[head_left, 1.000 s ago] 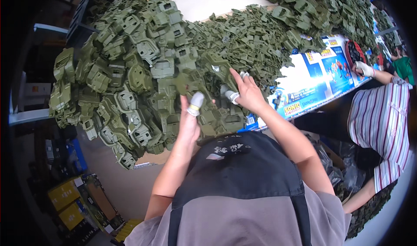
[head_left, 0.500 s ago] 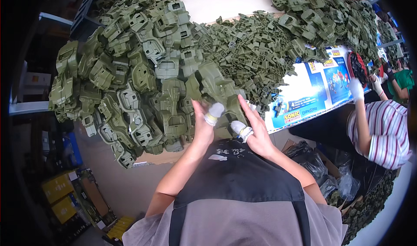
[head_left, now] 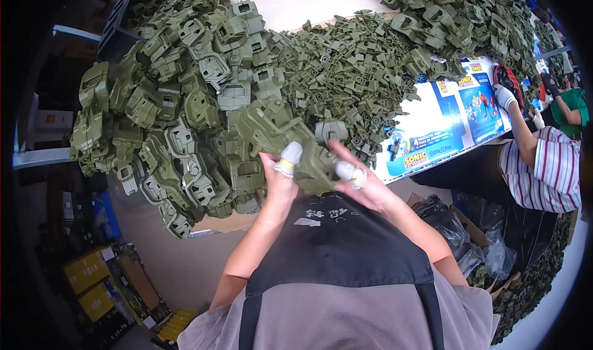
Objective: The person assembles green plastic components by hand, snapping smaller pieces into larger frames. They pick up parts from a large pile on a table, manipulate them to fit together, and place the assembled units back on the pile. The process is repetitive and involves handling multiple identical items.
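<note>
An olive-green plastic vehicle-shaped shell lies at a slant before me, above the near edge of the heap. My left hand grips its left side, the thumb wrapped in white tape. Beside the shell's near right end, my right hand is slightly blurred, its fingers stretched and its taped thumb apart from them. Whether it touches the shell is hard to make out. Many similar shells are piled to the left, close by my left hand. Beyond my right hand spreads a heap of small green parts.
Printed blue-and-white card covers the table at right. A person in a striped shirt reaches a gloved hand there. More green shells lie far right. Clear plastic bags and yellow boxes stand below.
The shell has swung leftward, its far end now pointing up and left. My left hand moved slightly left with it; my right hand turned and shifted lower. The striped-shirted person's gloved hand went lower.
</note>
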`<move>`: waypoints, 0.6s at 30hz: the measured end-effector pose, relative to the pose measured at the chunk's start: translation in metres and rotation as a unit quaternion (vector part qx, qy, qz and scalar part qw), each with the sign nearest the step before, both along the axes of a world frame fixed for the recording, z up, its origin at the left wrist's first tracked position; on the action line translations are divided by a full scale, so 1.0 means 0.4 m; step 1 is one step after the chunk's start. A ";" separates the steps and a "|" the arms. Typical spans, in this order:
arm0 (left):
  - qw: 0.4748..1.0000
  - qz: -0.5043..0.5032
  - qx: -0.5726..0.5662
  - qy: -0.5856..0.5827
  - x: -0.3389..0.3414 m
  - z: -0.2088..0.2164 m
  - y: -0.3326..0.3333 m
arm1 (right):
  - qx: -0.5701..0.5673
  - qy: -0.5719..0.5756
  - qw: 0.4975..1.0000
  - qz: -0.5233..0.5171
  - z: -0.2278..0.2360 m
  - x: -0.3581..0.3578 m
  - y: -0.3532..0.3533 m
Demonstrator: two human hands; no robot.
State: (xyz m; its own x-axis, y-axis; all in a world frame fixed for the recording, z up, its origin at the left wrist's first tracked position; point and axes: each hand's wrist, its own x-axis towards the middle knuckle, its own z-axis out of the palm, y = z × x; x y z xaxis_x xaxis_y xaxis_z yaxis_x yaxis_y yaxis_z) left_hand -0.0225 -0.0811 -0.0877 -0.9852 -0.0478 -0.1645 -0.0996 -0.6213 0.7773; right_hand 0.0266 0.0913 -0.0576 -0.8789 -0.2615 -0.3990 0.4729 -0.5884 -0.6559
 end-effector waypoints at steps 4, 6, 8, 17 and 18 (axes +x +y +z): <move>0.999 -0.009 -0.029 0.020 0.009 0.108 0.033 | 0.158 0.042 0.984 0.068 0.015 -0.011 0.065; 0.941 0.082 -0.293 0.150 -0.002 0.134 -0.010 | 0.375 0.168 0.909 0.070 0.076 -0.017 0.123; 0.778 -0.015 -0.546 0.309 -0.017 0.246 0.003 | 0.486 0.223 0.838 0.113 0.088 -0.006 0.149; 0.544 -0.564 -0.580 0.221 0.026 0.170 0.032 | 0.570 0.367 0.685 0.267 0.078 0.076 0.128; 0.559 -0.565 -0.575 0.196 0.024 0.183 0.036 | 0.517 0.283 0.743 0.317 0.078 0.067 0.134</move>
